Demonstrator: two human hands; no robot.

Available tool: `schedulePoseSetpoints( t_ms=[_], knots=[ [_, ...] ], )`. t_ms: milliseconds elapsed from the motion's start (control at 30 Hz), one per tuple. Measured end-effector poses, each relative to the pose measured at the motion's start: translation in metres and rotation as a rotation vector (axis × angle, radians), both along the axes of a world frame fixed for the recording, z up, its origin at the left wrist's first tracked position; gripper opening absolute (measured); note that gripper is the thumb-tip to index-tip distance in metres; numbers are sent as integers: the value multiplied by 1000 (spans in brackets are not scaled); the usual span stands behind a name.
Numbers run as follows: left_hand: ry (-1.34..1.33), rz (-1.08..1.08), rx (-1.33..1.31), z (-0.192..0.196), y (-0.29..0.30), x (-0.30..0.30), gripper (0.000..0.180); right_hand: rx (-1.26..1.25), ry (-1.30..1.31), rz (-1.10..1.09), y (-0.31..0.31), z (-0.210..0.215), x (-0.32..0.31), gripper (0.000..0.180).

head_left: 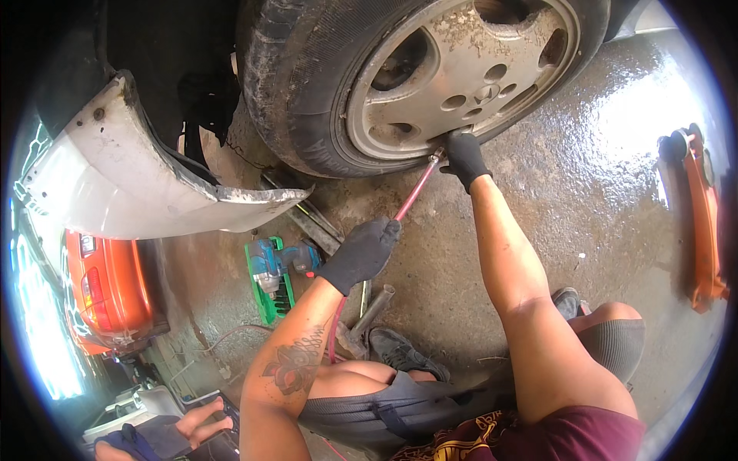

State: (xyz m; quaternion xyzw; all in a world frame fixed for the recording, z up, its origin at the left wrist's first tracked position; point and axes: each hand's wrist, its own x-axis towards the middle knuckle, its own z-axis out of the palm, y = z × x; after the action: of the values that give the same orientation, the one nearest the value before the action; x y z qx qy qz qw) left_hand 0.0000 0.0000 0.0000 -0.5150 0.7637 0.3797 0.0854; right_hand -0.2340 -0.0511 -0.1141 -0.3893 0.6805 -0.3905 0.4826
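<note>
1. Grip check: your left hand [361, 252] is closed round the red air chuck wand [415, 190]; your right hand [463, 157] pinches its tip at the wheel rim [461, 73].
2. Keep that tip square on the valve, I judge; a tilt would likely leak.
3. Mind the torn white bumper [154, 184] on your left.
4. Wet concrete floor [600, 177] on your right gives elbow room; the impact wrench [273, 265] lies near your left wrist.

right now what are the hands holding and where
Left hand grips the rear end of a red air chuck rod. Right hand pinches its metal tip at the wheel rim.
</note>
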Motion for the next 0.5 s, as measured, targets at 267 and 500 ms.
schedulePoseSetpoints(
  t_ms=[267,500],
  knots=[
    [23,15,31,0,-1,-1,40,-144,447,123,-2,-14,2,33],
    [8,9,21,-2,-1,0,40,-220,620,196,-2,-20,-2,37]
  ],
)
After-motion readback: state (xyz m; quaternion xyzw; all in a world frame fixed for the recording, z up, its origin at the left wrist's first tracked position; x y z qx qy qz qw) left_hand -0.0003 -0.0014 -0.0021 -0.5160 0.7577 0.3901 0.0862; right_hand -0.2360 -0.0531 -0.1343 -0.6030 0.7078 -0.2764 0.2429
